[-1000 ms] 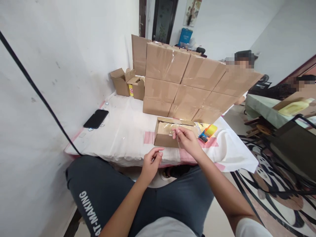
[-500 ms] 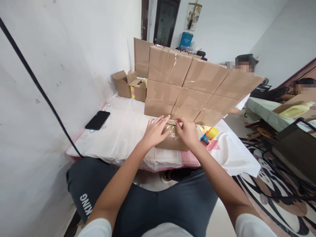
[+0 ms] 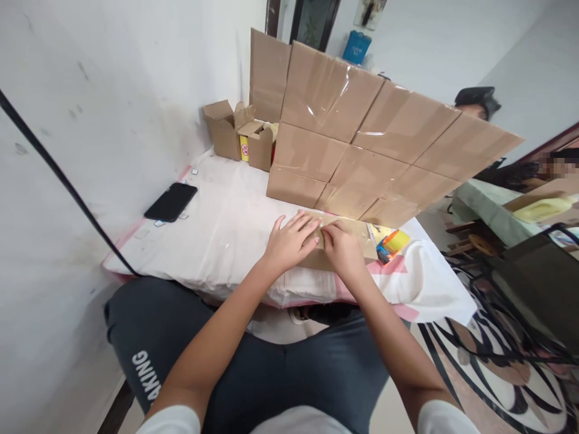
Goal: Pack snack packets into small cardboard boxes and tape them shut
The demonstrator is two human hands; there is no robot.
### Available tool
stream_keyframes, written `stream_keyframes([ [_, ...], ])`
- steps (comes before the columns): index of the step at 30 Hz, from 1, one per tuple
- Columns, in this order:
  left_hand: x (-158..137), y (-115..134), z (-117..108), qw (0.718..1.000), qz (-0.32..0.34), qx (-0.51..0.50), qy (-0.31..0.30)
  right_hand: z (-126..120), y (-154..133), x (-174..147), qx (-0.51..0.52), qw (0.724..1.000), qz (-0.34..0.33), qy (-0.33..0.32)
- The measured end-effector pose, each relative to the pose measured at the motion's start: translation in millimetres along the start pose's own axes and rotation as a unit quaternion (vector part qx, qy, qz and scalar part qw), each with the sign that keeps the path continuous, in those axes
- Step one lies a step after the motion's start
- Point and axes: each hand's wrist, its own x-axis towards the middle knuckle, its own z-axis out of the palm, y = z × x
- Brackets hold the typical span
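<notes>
A small brown cardboard box point(image 3: 318, 260) lies on the cloth-covered table, close to its front edge, partly hidden under both hands. My left hand point(image 3: 293, 241) rests on its top left part with the fingers stretched and spread. My right hand point(image 3: 342, 246) is closed in a pinch at the middle of the box's top; what the fingertips hold is too small to make out. Just right of the box lies an orange and blue tape dispenser point(image 3: 385, 249) with a yellow roll point(image 3: 400, 241).
A wall of taped cardboard boxes point(image 3: 335, 150) stands right behind my hands. Open cartons point(image 3: 222, 134) sit at the back left, and a black phone point(image 3: 170, 202) lies near the left wall. Behind the stack a person point(image 3: 474, 101) is partly visible. A dark chair point(image 3: 538, 271) stands at right.
The view has shifted, so the box stack looks larger. My hands have come slightly closer together over the box, the left still spread and the right still pinched.
</notes>
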Motion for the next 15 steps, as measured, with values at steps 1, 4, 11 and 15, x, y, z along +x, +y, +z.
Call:
stream_keyframes([
  [1,0,1,0,1.000,-0.001,0.006,0.002,1,-1,-1,-0.003,1.000,0.006,0.005],
  [4,0,2,0,1.000,-0.002,0.019,0.004,3,-3,-2,-0.008,1.000,0.019,0.017],
  [11,0,5,-3,0.999,0.019,0.041,0.006,-1,-10,-10,0.028,1.000,0.000,0.006],
  [15,2,5,-4,0.999,0.014,0.029,0.000,-6,-21,-30,-0.005,1.000,-0.022,0.019],
])
